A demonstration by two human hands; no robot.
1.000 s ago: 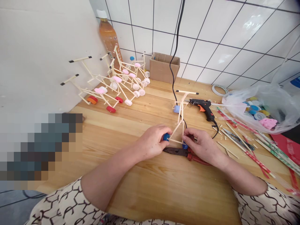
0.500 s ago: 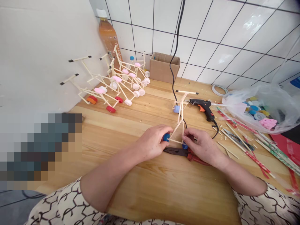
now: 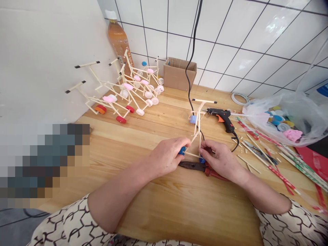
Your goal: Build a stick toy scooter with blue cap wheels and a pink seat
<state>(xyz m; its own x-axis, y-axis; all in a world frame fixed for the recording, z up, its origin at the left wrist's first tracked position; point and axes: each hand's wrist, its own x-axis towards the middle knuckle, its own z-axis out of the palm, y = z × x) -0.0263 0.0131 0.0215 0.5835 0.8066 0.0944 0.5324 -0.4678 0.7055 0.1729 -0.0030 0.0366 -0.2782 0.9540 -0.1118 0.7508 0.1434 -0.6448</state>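
My left hand [image 3: 167, 157] pinches a blue bottle-cap wheel [image 3: 182, 150] at the lower left of an upright frame of thin wooden sticks [image 3: 196, 130]. My right hand [image 3: 217, 156] grips the lower right of that frame, with its fingers next to a second blue cap [image 3: 202, 160]. A third cap, pale blue [image 3: 193, 119], sits higher on the frame. Red-handled pliers [image 3: 195, 166] lie on the wooden table just below my hands, and the frame's base sits close above them. A black glue gun [image 3: 222, 118] lies to the right of the frame.
Several finished stick models with coloured cap wheels [image 3: 123, 94] stand at the back left. Behind them are a cardboard box [image 3: 178, 73] and a plastic bottle [image 3: 118, 40]. A black cable [image 3: 191, 82] runs down the tiled wall. A plastic bag of caps [image 3: 282, 119], loose sticks [image 3: 266, 160] and a tape roll [image 3: 240, 98] lie to the right.
My left fingers have slid over the blue cap and now cover more of it. My right hand and the frame have barely moved.
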